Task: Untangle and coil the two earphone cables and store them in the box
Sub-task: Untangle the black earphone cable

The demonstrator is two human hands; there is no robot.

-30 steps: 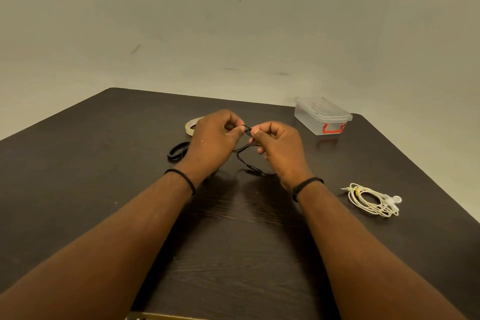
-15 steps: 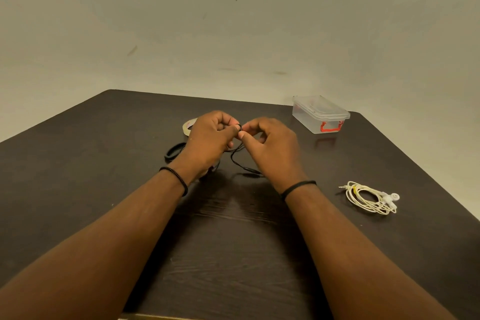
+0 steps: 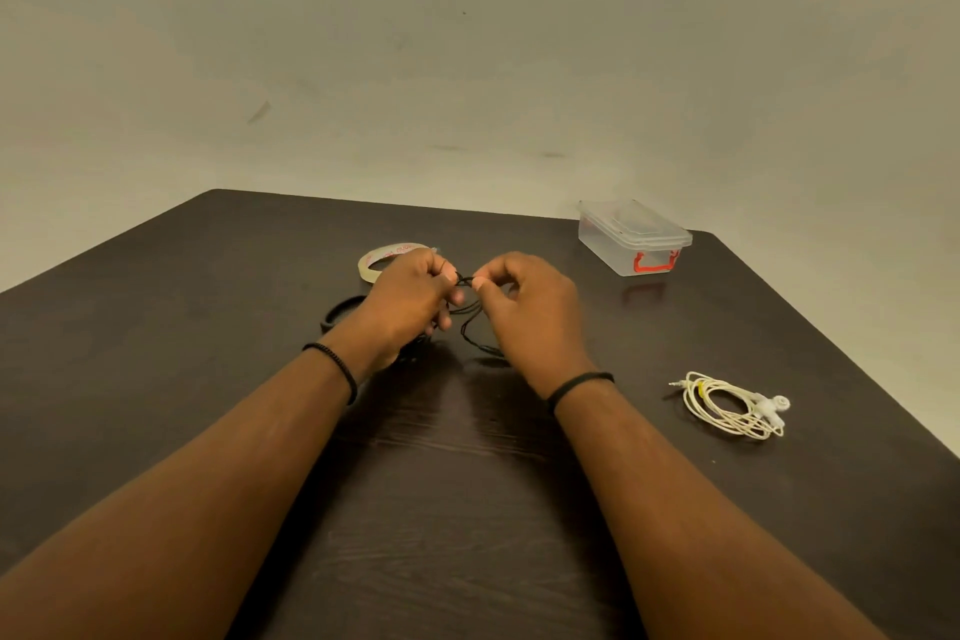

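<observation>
— While both hands are busy with the black one, how much of the job would you call finished?

— Roughly 1 of the 2 cables looks dealt with; the white earphone cable (image 3: 730, 405) lies in a loose coil on the table (image 3: 156, 379), well off to the outer side of the right hand (image 3: 530, 307) and nearer the person; it is not in the box yet.

— And the black earphone cable (image 3: 470, 322)?

— It is pinched between the fingertips of the left hand (image 3: 410, 301) and those of the right hand, both sets of fingers curled in tight, the 2 pinches almost touching; slack strands droop from between them down to the table just below the right hand; more black cable seems to sit under the left hand, though I cannot tell how tangled it is.

— So the box (image 3: 634, 239) is unused?

— It stands beyond the right hand, well apart, lid on; nothing shows inside as far as I can make out.

— What is left, then?

— By my reckoning: finish freeing and coiling the black one, open the box, put in both coils; a roll of tape (image 3: 371, 263) and a black band (image 3: 337, 314) lie just beyond the left hand.
</observation>
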